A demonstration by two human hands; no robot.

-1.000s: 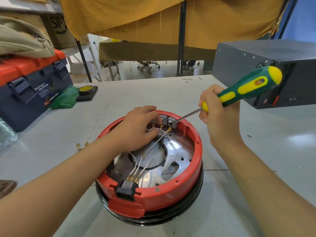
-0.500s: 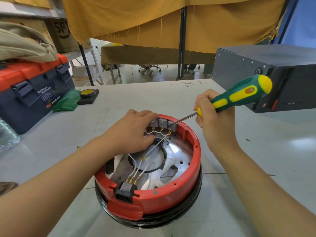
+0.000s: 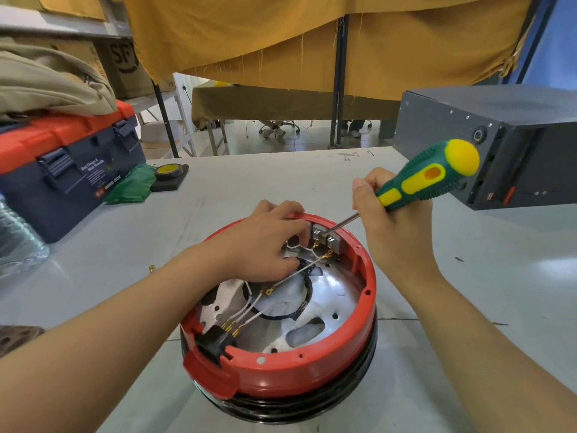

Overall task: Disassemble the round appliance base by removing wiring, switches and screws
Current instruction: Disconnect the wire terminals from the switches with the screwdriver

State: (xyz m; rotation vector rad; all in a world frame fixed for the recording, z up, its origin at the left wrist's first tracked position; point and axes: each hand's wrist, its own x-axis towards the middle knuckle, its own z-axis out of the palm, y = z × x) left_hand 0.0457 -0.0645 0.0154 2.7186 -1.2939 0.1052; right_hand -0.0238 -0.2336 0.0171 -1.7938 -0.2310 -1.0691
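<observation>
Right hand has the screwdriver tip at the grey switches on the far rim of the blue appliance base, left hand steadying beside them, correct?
Not quite: the head view shows the appliance base is red, not blue. The rest holds: right hand holds the screwdriver at the grey switches, left hand beside them.

Left hand [image 3: 265, 242] covers the far-left switch and the wire ends under its fingers [image 3: 295, 228]; screwdriver [image 3: 418, 182] tip lost among the grey switches [image 3: 326, 234] — toolbox [image 3: 65, 170] lettering too small to read.
</observation>
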